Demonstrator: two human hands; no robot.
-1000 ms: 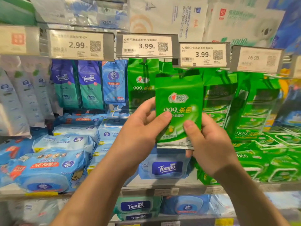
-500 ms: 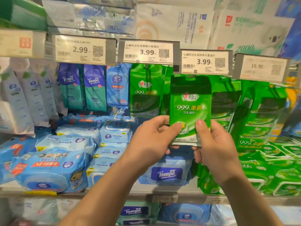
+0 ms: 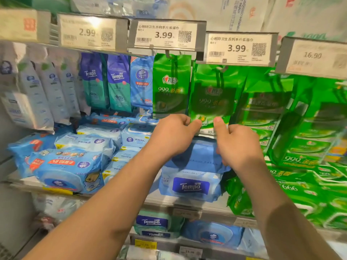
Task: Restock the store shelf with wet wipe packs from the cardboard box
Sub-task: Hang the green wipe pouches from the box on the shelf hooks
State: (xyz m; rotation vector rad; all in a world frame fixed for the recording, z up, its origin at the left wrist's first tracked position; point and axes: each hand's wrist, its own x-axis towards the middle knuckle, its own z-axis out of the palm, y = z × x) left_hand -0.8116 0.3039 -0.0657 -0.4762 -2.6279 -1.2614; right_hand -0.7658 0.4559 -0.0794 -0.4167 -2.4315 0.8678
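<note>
A green wet wipe pack (image 3: 213, 98) hangs upright under the right 3.99 price tag (image 3: 238, 47), its top at the metal hook there. My left hand (image 3: 172, 134) pinches its lower left corner, and my right hand (image 3: 236, 143) pinches its bottom edge with the thumb in front. Another green pack (image 3: 170, 87) of the same kind hangs just to the left, under the other 3.99 tag. The cardboard box is out of view.
Blue Tempo and Vinda hanging packs (image 3: 114, 85) fill the hooks to the left. Blue wipe packs (image 3: 189, 184) lie on the shelf (image 3: 187, 209) below my hands, green multipacks (image 3: 304, 143) stack at the right. A lower shelf holds more Tempo packs (image 3: 152, 222).
Both hands have lifted the green pack up and away from me to the hook under the right 3.99 tag. My grip has slid down to its bottom edge.
</note>
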